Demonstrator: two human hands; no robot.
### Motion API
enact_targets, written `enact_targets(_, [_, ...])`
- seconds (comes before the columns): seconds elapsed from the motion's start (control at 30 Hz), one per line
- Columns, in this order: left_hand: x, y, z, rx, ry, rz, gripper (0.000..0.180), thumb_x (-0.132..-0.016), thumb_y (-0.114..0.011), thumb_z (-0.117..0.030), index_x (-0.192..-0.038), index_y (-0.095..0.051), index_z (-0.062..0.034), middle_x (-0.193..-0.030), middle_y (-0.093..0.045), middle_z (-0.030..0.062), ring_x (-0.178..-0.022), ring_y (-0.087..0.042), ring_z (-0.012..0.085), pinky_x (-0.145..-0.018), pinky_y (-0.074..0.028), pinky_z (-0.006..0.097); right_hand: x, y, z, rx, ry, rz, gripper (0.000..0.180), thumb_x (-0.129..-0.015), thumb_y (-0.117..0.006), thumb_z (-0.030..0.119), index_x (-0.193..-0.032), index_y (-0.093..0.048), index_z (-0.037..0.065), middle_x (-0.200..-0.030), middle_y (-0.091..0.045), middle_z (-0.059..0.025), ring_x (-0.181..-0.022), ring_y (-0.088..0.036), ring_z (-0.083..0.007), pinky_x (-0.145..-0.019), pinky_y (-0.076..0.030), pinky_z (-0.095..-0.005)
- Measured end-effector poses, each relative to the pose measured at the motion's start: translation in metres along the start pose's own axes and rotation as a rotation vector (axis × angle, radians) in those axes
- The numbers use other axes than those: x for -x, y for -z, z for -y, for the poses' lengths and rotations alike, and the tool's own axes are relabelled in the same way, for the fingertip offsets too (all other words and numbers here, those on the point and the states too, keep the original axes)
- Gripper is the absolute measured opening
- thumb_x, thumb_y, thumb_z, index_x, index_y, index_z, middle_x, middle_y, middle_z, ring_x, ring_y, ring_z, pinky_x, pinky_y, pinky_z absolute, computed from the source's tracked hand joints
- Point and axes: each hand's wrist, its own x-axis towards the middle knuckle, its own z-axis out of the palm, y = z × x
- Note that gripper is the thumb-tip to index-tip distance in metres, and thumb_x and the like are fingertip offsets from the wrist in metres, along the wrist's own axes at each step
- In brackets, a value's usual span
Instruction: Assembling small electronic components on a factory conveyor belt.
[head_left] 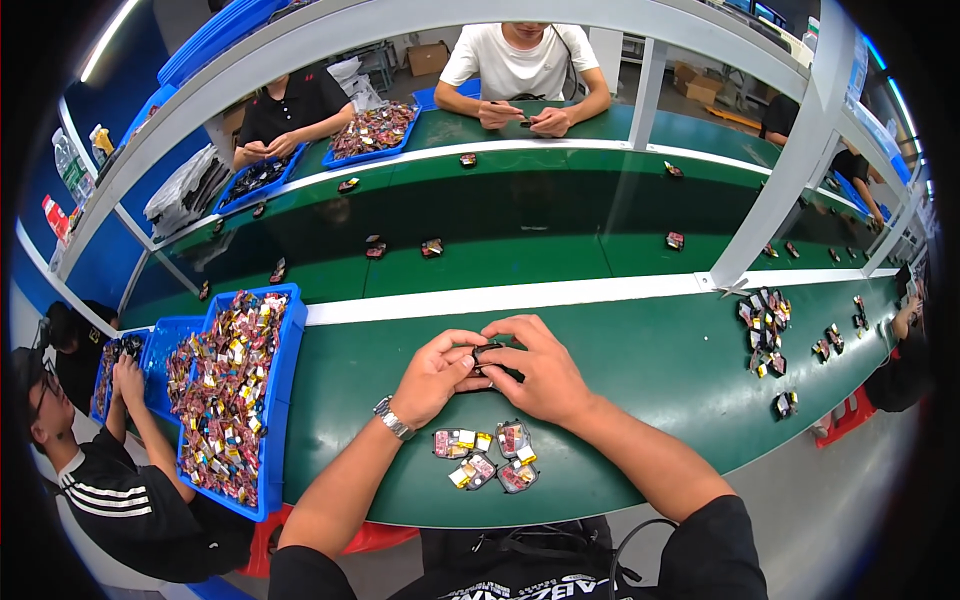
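Both my hands are together over the green tabletop, fingers bent around a small black plastic part (486, 352) that they mostly cover. My left hand (432, 378), with a metal watch (393, 418) on the wrist, pinches it from the left. From the right, my right hand (548, 372) curls its fingers and thumb over the same part. Just below the hands lies a small group of clear-and-black electronic units (481, 470) with pink boards and yellow and white labels.
A blue tray (293, 380) heaped with small units stands at my left. Loose units (765, 330) lie on the right of the table. Beyond a white rail (510, 296), a green conveyor belt (560, 245) carries scattered units. A grey metal post (775, 185) rises at right. Co-workers sit opposite and at left.
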Motion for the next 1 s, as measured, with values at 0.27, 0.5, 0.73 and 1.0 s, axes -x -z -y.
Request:
enact_targets(0.27, [0.000, -0.001, -0.001, 0.000, -0.013, -0.025, 0.027, -0.100, -0.050, -0.006, -0.127, -0.047, -0.0003, -0.120, -0.062, 0.0162, -0.111, -0.063, 0.0224, -0.095, -0.056, 0.036, 0.000, -0.006, 0.000, -0.060, -0.054, -0.039, 0.019, -0.077, -0.073, 0.004, -0.095, -0.073, 0.007, -0.117, -0.062, -0.0076, -0.110, -0.056, -0.0276, -0.086, -0.052, -0.0372])
enact_targets(0.5, [0.001, -0.002, 0.006, 0.001, -0.026, -0.035, 0.025, -0.100, -0.048, -0.002, -0.125, -0.049, 0.0004, -0.116, -0.064, 0.0161, -0.108, -0.064, 0.0207, -0.091, -0.057, 0.033, -0.002, -0.004, 0.008, 0.052, 0.108, -0.068, 0.022, -0.071, -0.072, 0.001, -0.093, -0.071, 0.005, -0.117, -0.061, -0.0107, -0.113, -0.056, -0.0331, -0.090, -0.050, -0.0414])
enact_targets(0.73, [0.003, -0.007, 0.000, -0.015, -0.063, -0.051, 0.027, -0.099, -0.048, -0.001, -0.126, -0.049, 0.0012, -0.117, -0.064, 0.0168, -0.109, -0.064, 0.0211, -0.093, -0.057, 0.034, -0.004, 0.001, 0.012, -0.002, -0.011, -0.034, 0.024, -0.073, -0.073, 0.003, -0.096, -0.072, 0.007, -0.124, -0.059, -0.0107, -0.117, -0.053, -0.0331, -0.094, -0.048, -0.0425])
enact_targets(1.0, [0.000, 0.006, 0.002, 0.082, -0.140, -0.015, 0.023, -0.099, -0.051, -0.003, -0.122, -0.050, 0.0006, -0.131, -0.057, 0.0186, -0.116, -0.061, 0.0247, -0.096, -0.055, 0.038, -0.010, -0.003, 0.013, 0.024, 0.082, -0.103, 0.025, -0.071, -0.072, 0.002, -0.095, -0.070, 0.006, -0.122, -0.060, -0.0110, -0.116, -0.054, -0.0332, -0.093, -0.049, -0.0417])
